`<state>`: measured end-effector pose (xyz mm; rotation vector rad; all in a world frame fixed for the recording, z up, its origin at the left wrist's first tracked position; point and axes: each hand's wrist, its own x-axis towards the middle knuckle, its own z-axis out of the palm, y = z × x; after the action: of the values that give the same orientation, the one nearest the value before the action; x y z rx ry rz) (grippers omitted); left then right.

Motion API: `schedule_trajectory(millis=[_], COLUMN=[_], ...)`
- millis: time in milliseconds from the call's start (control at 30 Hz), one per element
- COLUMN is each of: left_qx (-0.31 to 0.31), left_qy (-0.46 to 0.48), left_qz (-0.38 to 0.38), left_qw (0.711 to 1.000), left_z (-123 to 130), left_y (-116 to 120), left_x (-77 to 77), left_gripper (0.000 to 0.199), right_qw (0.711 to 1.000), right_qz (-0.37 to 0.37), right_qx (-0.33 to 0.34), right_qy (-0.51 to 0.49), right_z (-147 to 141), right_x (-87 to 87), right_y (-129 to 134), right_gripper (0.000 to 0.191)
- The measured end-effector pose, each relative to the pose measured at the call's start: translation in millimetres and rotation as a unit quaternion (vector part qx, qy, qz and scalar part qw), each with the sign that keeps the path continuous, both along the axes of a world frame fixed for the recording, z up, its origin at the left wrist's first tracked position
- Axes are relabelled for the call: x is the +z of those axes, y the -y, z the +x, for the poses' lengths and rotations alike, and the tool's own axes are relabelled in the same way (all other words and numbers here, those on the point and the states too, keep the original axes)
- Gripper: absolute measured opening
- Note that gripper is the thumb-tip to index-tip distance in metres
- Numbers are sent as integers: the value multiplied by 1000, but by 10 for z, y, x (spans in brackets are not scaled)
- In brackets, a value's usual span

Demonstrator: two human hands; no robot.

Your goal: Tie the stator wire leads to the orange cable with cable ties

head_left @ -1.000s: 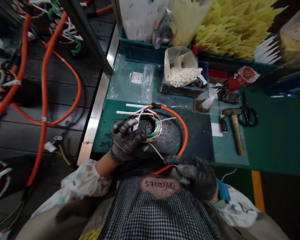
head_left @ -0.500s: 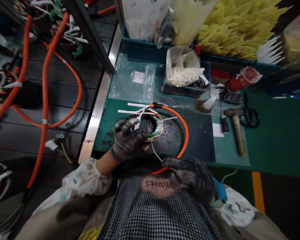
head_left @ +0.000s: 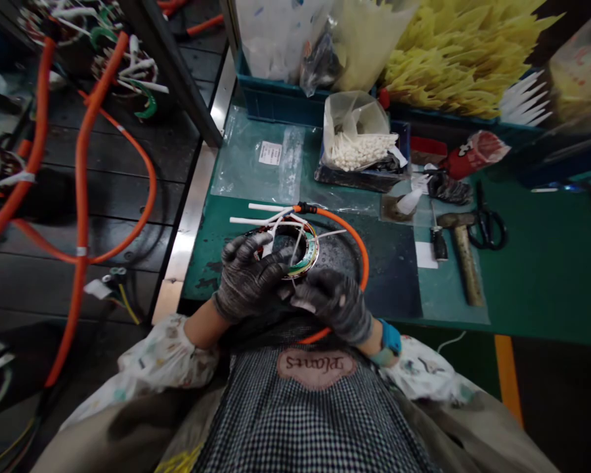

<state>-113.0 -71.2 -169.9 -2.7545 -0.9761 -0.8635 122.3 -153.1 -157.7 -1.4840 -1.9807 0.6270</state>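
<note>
A motor stator ring (head_left: 311,255), with a green insulating strip and windings around its opening, rests near the front of the table. My left hand (head_left: 249,272), in a grey glove, grips the ring's left side. My right hand (head_left: 337,303), gloved too, is pinched on a thin white cord (head_left: 296,246) just below the ring's front edge. Part of that cord crosses the opening. White sleeved leads (head_left: 256,221) point left from the ring. From a black clip at its top, an orange cable (head_left: 360,244) curves right and down behind my right hand.
A hammer (head_left: 465,263), scissors (head_left: 490,226) and a small black-handled tool (head_left: 438,243) lie to the right. Behind the ring stands a box of white cord pieces (head_left: 359,151). More stators with orange cables (head_left: 82,184) are on the left, past a metal post (head_left: 177,72).
My right hand has moved up and left, from over the apron to the ring's front edge. A stretch of cord now shows across the opening. My left hand keeps its hold.
</note>
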Motion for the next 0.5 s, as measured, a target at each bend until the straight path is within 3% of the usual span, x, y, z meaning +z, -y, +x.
schedule_trajectory(millis=[100, 200, 300, 400, 500], left_qx=[4, 3, 2, 0, 10], left_qy=[14, 20, 24, 15, 6], left_qz=[-13, -25, -12, 6, -3], left_qw=[1000, 999, 1000, 1000, 1000], left_z=[-5, -16, -21, -14, -14], left_y=[-18, -33, -44, -44, -33], left_x=[-1, -20, -23, -13, -14], left_gripper=[34, 35, 32, 30, 27], right_qw=[995, 992, 997, 974, 961], right_qz=[71, 101, 18, -80, -123], right_qx=[-61, -59, -30, 4, 50], right_qy=[32, 41, -74, -211, -241], right_z=[-50, -106, -119, -58, 13], right_x=[-117, -92, -9, 79, 127], right_y=[-257, -461, -596, -663, -678], right_gripper=[42, 30, 23, 28, 24])
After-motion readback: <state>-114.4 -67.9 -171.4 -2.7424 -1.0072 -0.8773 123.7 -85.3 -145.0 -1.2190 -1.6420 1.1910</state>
